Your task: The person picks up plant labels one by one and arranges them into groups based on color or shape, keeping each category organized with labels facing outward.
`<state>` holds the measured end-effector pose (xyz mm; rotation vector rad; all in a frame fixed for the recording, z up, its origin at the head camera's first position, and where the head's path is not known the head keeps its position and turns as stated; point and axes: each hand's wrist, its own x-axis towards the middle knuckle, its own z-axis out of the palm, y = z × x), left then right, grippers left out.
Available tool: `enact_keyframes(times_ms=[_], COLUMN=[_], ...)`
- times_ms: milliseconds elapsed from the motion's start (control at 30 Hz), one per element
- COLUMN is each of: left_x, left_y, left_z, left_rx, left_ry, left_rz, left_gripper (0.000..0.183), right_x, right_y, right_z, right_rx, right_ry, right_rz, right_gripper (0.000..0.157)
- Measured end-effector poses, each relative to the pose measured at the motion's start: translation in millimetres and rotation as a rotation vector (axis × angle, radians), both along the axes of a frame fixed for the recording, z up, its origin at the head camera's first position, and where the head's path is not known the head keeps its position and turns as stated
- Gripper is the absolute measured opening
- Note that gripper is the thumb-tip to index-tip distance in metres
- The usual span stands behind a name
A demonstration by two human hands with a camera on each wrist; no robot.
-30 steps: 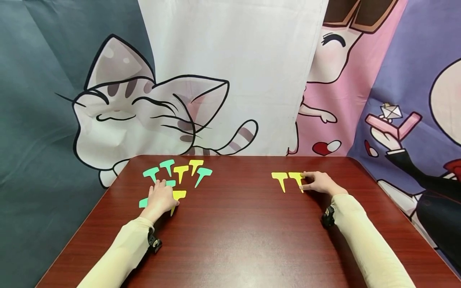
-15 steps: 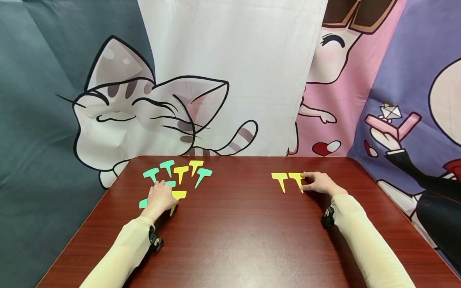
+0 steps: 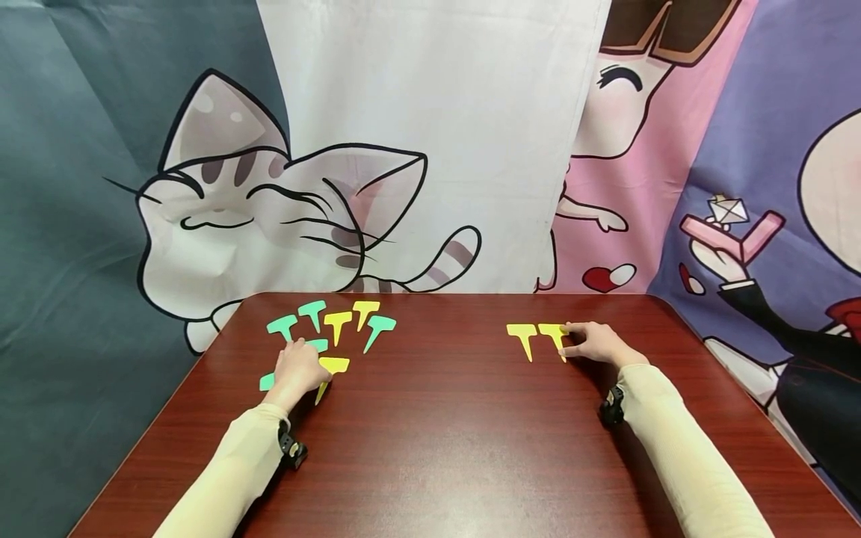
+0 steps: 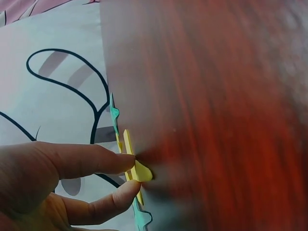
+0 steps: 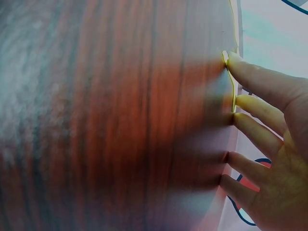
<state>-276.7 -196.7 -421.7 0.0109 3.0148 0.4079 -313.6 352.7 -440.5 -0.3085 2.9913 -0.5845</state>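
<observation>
My left hand [image 3: 299, 368] pinches a yellow T-shaped plant label [image 3: 334, 365] between thumb and forefinger. In the left wrist view those fingertips close on the yellow label [image 4: 142, 172], low over the table. Beneath and beside this hand lie green labels, partly covered, one green label [image 3: 267, 382] at its left. My right hand [image 3: 595, 342] rests at the far right with fingers spread. Its thumb and fingertips touch the edges of another yellow label [image 3: 551, 329], lying flat. A matching yellow label [image 3: 522, 331] sits just left of that one, stem toward me.
Beyond the left hand lie several loose labels, among them a green label [image 3: 282, 325], a yellow label [image 3: 338, 320] and a green label [image 3: 380, 323]. The reddish-brown table [image 3: 437, 418] ends at a printed cloth backdrop [image 3: 430, 194].
The left hand's fingers draw in a little, and the yellow label by its thumb turns slightly. The right hand and its two yellow labels stay in place.
</observation>
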Motion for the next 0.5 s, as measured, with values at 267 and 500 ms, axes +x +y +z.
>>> enact_keyframes(times_ms=[267,500], left_x=[-3.2,-3.5], left_y=[-0.1,0.0], left_z=[-2.3,-2.6], left_rx=[-0.012,-0.003], left_ry=[-0.023,-0.029], left_rz=[0.009,0.019], left_gripper=[0.023,0.024], right_x=[1.1,1.3], right_y=[-0.9,-0.7], right_z=[0.0,-0.3], right_rx=[-0.004,-0.01], right_ry=[-0.012,-0.006], right_rz=[-0.003,0.0], right_gripper=[0.071,0.071])
